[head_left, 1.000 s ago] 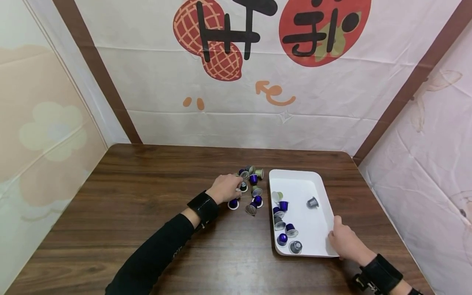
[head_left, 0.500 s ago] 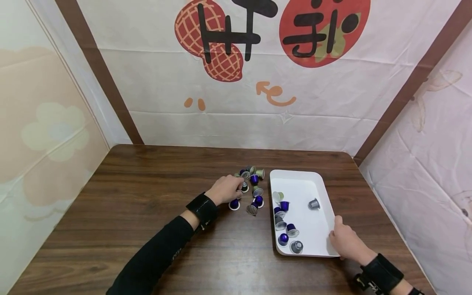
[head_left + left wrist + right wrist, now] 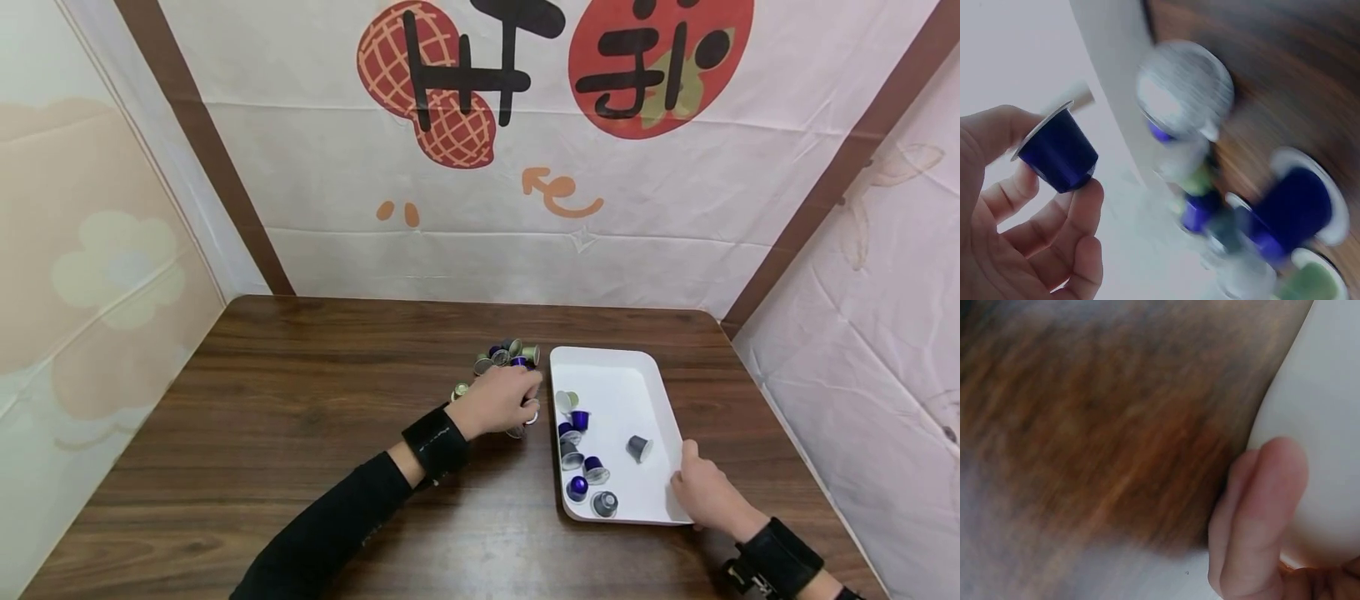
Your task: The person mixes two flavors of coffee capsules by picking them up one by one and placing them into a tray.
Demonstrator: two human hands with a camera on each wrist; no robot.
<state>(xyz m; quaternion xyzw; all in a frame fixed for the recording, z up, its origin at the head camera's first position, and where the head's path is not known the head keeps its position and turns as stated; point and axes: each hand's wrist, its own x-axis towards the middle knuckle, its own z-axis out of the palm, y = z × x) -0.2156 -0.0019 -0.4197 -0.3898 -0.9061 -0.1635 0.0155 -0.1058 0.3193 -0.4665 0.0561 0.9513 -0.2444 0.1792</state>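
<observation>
The head view is evenly bright, with soft pale glare on the brown wood-grain surface (image 3: 487,554) at lower centre. In the left wrist view, the dark blue cup-shaped capsule (image 3: 1063,153) at left is fairly crisp; blue, green and silver capsules (image 3: 1297,206) at right smear. The right wrist view is dimmer, streaked with blur.

Left grip (image 3: 497,402) nearer the tray (image 3: 611,392), lone grey capsule (image 3: 638,449) at a new angle.

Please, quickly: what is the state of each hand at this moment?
Left hand: closed, holding a blue capsule.
Right hand: closed, gripping the tray at its side.
</observation>
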